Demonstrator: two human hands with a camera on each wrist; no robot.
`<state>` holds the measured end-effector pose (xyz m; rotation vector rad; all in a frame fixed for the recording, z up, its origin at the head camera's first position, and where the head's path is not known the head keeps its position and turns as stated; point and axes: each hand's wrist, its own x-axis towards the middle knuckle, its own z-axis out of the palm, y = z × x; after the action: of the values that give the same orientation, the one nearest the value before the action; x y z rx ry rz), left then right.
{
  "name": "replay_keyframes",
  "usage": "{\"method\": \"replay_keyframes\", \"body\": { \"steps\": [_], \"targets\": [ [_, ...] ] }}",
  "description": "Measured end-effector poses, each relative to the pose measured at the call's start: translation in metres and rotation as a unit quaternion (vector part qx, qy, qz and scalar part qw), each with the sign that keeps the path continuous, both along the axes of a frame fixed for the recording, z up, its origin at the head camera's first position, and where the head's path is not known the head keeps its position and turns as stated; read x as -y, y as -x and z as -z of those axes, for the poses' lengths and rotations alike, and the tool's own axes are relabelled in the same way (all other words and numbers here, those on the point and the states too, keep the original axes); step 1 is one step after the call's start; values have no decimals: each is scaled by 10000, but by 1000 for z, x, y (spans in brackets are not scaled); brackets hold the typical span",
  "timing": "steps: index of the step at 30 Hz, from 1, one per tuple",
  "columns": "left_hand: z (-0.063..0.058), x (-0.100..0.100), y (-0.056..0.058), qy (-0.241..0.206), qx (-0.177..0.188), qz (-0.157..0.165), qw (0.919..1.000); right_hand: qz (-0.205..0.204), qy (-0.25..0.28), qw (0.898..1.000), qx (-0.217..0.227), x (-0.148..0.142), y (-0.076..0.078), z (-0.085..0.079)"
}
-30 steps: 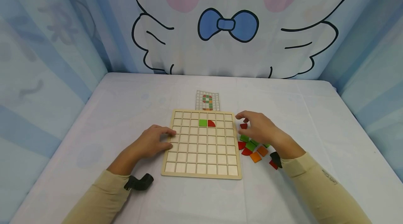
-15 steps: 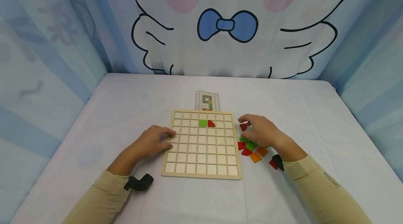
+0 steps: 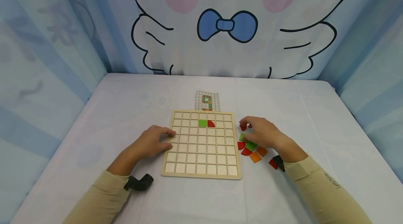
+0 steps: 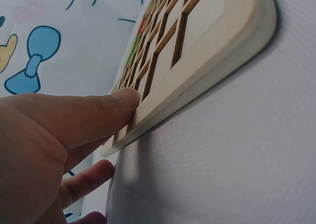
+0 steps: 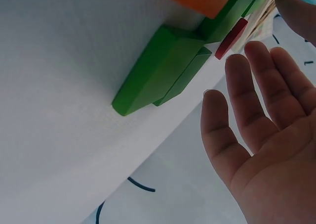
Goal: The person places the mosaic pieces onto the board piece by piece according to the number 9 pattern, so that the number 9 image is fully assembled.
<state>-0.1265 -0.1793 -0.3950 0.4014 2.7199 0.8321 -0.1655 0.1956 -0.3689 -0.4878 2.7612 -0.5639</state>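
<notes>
left hand (image 3: pixel 153 141), fingers (image 4: pixel 90 180) spread, touches the board (image 3: pixel 203 149); right hand (image 3: pixel 262 133), fingers (image 5: pixel 240 91) apart, hangs over coloured pieces (image 3: pixel 250 146)

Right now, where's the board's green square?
In the head view, the green square sits in the second-farthest row of the wooden board, left of the red piece.

head view looks down, wrist views closer, left sharing the board (image 3: pixel 202 148).

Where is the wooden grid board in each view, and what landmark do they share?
Head: the wooden grid board lies just below centre.
Left wrist: it slants across the upper middle, rising rightward.
Right wrist: apparently a thin pale sliver, top right.
Shared landmark: the cartoon backdrop.
</notes>
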Motion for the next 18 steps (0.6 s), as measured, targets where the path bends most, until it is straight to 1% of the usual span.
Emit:
{"method": "replay_keyframes", "body": {
  "steps": [9, 18],
  "targets": [
    [1, 1, 0, -16, -32, 38, 10000, -48, -122, 9999, -2, 0, 1, 3],
    [0, 1, 0, -28, -20, 32, 10000, -91, -169, 9998, 0, 1, 1, 2]
  ]
}}
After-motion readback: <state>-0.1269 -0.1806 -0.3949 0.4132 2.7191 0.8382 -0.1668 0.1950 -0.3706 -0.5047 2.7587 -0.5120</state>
